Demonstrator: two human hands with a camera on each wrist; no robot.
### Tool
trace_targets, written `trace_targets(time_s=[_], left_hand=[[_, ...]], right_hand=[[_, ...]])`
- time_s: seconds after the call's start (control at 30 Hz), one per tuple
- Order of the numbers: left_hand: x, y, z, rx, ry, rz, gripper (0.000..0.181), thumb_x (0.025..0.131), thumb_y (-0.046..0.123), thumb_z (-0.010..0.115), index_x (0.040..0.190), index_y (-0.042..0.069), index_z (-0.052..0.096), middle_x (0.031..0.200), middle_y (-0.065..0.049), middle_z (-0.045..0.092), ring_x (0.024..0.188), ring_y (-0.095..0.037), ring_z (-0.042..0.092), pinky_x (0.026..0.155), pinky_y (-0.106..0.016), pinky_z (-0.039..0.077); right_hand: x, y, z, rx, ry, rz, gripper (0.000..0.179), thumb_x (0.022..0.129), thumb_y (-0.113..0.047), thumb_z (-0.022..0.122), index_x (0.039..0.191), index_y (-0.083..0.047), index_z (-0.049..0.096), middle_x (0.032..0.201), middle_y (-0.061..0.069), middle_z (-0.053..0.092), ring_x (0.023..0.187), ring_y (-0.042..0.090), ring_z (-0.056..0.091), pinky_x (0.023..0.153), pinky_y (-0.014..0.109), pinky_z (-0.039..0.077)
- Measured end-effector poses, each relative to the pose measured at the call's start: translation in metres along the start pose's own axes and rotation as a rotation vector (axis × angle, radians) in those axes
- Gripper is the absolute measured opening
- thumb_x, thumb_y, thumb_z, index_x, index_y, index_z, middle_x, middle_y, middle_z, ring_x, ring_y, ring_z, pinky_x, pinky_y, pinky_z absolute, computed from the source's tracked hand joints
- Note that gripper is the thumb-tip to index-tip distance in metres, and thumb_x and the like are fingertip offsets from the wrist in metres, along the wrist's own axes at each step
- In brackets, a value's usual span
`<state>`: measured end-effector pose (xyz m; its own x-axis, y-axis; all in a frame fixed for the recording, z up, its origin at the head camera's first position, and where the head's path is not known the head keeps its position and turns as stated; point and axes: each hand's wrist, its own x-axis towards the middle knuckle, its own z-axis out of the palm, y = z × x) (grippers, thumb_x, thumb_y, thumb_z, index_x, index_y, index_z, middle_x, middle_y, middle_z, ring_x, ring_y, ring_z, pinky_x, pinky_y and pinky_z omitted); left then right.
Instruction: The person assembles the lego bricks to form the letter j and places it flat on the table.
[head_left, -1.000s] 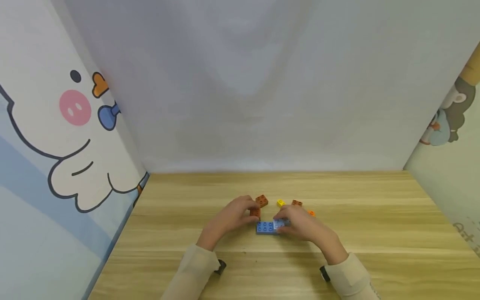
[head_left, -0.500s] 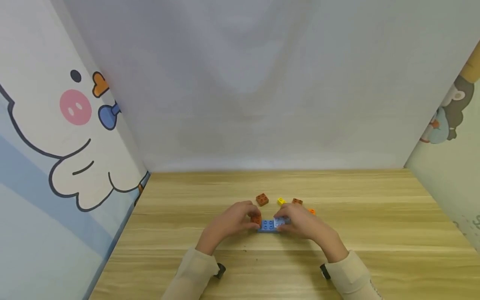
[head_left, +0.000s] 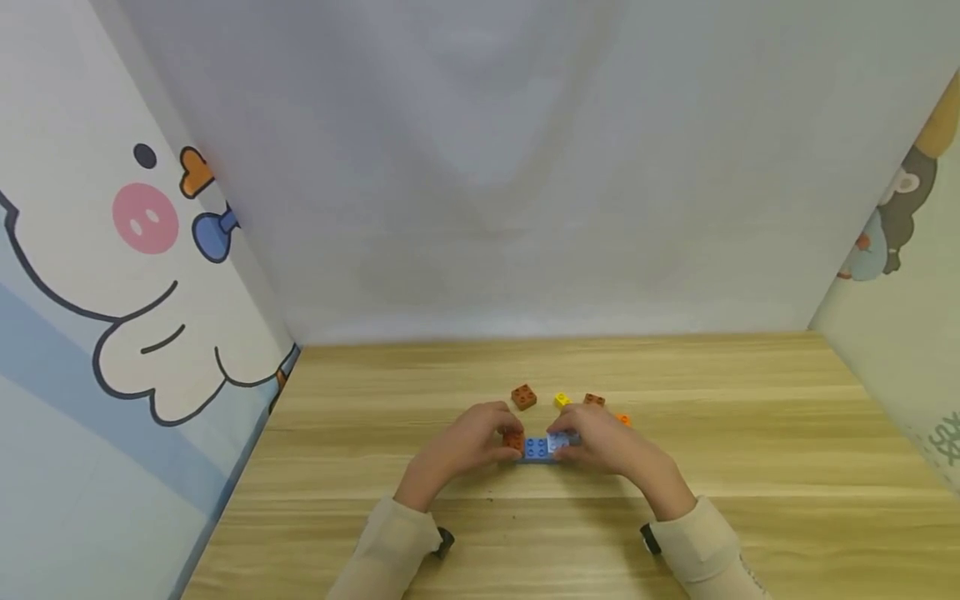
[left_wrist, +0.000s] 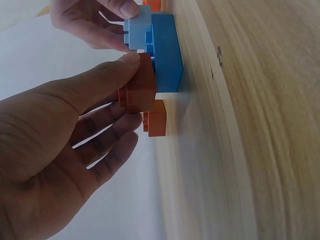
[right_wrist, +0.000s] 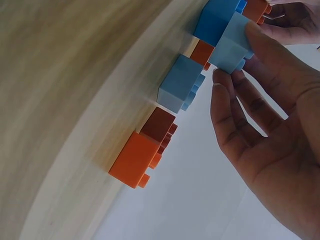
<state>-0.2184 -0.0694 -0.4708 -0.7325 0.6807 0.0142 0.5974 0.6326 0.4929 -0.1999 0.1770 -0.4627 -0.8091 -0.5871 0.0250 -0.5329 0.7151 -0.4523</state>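
The left hand (head_left: 465, 440) is pinching a red-brown studded plastic brick (left_wrist: 141, 82), now sitting over the left end of a long blue studded plastic brick (head_left: 536, 448) rather than behind it; I can't tell whether it's locking on. The right hand (head_left: 603, 440) is pinching a pale blue plastic brick (right_wrist: 230, 45) atop the blue one. On the wooden table (head_left: 495, 542) beyond, the right wrist view is showing a second pale blue brick (right_wrist: 180, 82), hidden from the head view.

Behind the wood-grained table (head_left: 300, 450) rises a pale, softly creased backdrop (head_left: 480, 208). Along the table's left side stands a white-and-blue panel (head_left: 45, 467) printed with a pink-snouted cartoon animal (head_left: 90, 250); along its right side, a pale green panel (head_left: 885, 350) carries a dark-haired cartoon figure (head_left: 896, 212) and, nearer the table's edge, grey lettering (head_left: 947, 437).
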Motion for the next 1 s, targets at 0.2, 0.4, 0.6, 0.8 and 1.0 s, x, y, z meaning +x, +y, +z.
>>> trace_targets(time_s=[0.2, 0.4, 0.6, 0.8, 1.0], left_hand=[[0.001, -0.001, 0.001, 0.0, -0.002, -0.013, 0.03, 0.092, 0.027, 0.077, 0.117, 0.01, 0.075, 0.106, 0.001, 0.07, 0.092, -0.009, 0.063, 0.082, -0.022, 0.052], [0.002, 0.0, 0.001, 0.004, -0.015, -0.013, 0.031, 0.093, 0.027, 0.077, 0.118, 0.009, 0.074, 0.107, 0.001, 0.071, 0.093, -0.008, 0.061, 0.084, -0.024, 0.052], [0.002, 0.0, 0.001, -0.005, 0.004, 0.017, 0.03, 0.093, 0.025, 0.076, 0.118, 0.007, 0.074, 0.106, -0.001, 0.07, 0.091, -0.012, 0.061, 0.081, -0.025, 0.051], [0.004, 0.002, 0.005, 0.017, 0.004, -0.008, 0.036, 0.094, 0.025, 0.076, 0.124, 0.007, 0.071, 0.114, -0.003, 0.07, 0.097, -0.011, 0.063, 0.088, -0.027, 0.053], [0.004, 0.001, 0.012, 0.032, -0.009, -0.025, 0.035, 0.093, 0.027, 0.077, 0.122, 0.007, 0.07, 0.113, -0.004, 0.071, 0.1, -0.012, 0.064, 0.09, -0.027, 0.054]], right_hand=[[0.001, -0.002, -0.002, -0.002, -0.004, 0.007, 0.028, 0.089, -0.017, 0.079, 0.113, -0.003, 0.076, 0.11, 0.009, 0.074, 0.101, 0.023, 0.069, 0.087, 0.039, 0.057], [0.001, 0.0, -0.001, 0.004, -0.002, -0.003, 0.028, 0.089, -0.018, 0.079, 0.113, -0.003, 0.076, 0.11, 0.009, 0.074, 0.101, 0.023, 0.069, 0.087, 0.039, 0.057], [0.002, 0.001, -0.001, 0.008, 0.004, -0.026, 0.028, 0.089, -0.018, 0.079, 0.112, -0.003, 0.076, 0.111, 0.01, 0.075, 0.101, 0.023, 0.069, 0.086, 0.039, 0.057], [0.002, 0.004, -0.005, 0.017, 0.016, -0.028, 0.027, 0.088, -0.017, 0.08, 0.111, -0.003, 0.076, 0.11, 0.009, 0.075, 0.101, 0.023, 0.069, 0.085, 0.037, 0.057], [0.0, 0.005, 0.0, 0.025, -0.017, -0.005, 0.03, 0.091, -0.021, 0.078, 0.116, -0.005, 0.075, 0.116, 0.008, 0.074, 0.107, 0.024, 0.068, 0.091, 0.042, 0.057]])
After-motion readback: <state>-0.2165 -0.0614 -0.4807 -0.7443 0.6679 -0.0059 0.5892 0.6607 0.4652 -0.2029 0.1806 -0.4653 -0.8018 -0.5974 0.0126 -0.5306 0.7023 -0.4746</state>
